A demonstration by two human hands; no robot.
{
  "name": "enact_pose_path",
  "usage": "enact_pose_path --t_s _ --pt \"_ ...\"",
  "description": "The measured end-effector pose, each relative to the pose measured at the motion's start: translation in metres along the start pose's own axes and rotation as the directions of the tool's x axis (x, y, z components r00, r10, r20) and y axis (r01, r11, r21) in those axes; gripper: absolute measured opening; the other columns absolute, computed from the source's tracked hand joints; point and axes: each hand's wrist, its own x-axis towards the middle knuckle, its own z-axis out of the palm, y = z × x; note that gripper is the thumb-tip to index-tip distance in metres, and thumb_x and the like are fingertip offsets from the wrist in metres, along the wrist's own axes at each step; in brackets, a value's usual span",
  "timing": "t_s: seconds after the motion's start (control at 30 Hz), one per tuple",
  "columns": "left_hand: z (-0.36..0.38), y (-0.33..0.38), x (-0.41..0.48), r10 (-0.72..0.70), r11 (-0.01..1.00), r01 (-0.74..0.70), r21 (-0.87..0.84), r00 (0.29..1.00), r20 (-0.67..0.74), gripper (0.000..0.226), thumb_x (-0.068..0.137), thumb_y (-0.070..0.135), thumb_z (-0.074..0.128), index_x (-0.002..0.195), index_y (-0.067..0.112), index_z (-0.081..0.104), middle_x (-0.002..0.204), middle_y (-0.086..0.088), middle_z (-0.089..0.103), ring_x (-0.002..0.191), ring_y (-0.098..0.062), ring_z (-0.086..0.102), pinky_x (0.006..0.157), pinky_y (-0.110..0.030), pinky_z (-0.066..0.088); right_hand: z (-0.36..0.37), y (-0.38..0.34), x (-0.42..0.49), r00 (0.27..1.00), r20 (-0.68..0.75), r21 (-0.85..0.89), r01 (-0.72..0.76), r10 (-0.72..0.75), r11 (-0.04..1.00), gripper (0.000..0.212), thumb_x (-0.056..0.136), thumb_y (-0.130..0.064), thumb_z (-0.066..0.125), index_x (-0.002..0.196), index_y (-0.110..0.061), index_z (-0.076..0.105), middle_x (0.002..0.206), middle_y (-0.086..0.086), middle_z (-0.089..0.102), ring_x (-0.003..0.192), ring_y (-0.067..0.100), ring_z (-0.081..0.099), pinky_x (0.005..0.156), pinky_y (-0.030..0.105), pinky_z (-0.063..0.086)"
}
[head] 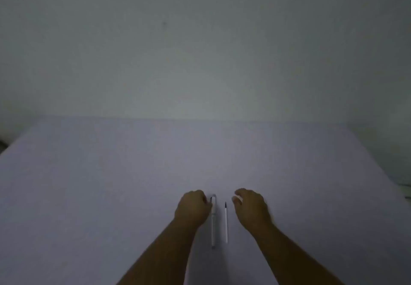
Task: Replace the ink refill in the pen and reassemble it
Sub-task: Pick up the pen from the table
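A white, partly clear pen [213, 222] lies on the pale table, pointing away from me. Just to its right lies a thin white ink refill [226, 224] with a dark tip at its far end. My left hand [193, 207] rests beside the pen's far end, fingers curled, with the fingertips touching or almost touching it. My right hand [250, 207] hovers to the right of the refill, fingers loosely apart and holding nothing. The dim light blurs the fine detail.
The pale table [111, 184] stretches wide on both sides and ends at a plain grey wall [200, 51] behind. Dark edges show at the far left and far right of the table.
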Motion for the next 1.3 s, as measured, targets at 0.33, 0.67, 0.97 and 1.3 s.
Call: enact_pose_path --t_s 0.33,0.67,0.97,1.3 --pt "0.047 -0.009 -0.008 -0.148 0.978 0.149 -0.148 0.989 0.021 0.02 0.08 0.025 0.064 0.093 0.009 0.065 0.093 -0.009 0.07 0.084 -0.021 0.065 0.065 -0.022 0.045 0.027 0.019 -0.015 0.993 -0.012 0.107 -0.115 0.117 0.988 0.018 0.087 -0.026 0.056 0.086 -0.013 0.068 0.093 0.01 0.07 0.092 0.028 0.061 0.081 0.04 0.053" --pt "0.037 -0.002 -0.027 0.115 0.971 -0.126 -0.205 0.991 -0.066 0.01 0.08 0.028 0.065 0.081 0.018 0.064 0.065 0.013 0.054 0.054 0.002 0.046 0.05 -0.001 0.04 0.018 -0.02 -0.008 0.956 0.157 0.515 -0.294 0.249 0.805 0.032 0.084 -0.042 0.061 0.073 -0.012 0.066 0.067 0.001 0.061 0.069 0.019 0.057 0.068 0.034 0.045" --pt "0.028 -0.017 -0.028 0.132 0.953 -0.126 -0.276 0.991 0.003 0.011 0.077 0.024 0.07 0.074 0.025 0.059 0.063 0.017 0.053 0.055 0.005 0.049 0.04 0.002 0.038 -0.006 0.013 0.006 0.955 0.06 0.474 -0.284 0.291 0.833 0.024 0.088 -0.028 0.058 0.087 -0.008 0.069 0.085 0.014 0.07 0.083 0.03 0.064 0.077 0.036 0.049" --pt "0.028 -0.019 -0.031 0.122 0.949 -0.129 -0.289 0.992 -0.04 0.01 0.083 0.024 0.063 0.078 0.025 0.055 0.071 0.014 0.055 0.061 0.002 0.05 0.047 -0.005 0.04 0.027 0.031 -0.016 0.974 0.119 0.176 -0.212 0.193 0.961 0.019 0.076 -0.024 0.07 0.089 -0.01 0.069 0.094 0.012 0.071 0.087 0.027 0.065 0.078 0.036 0.052"
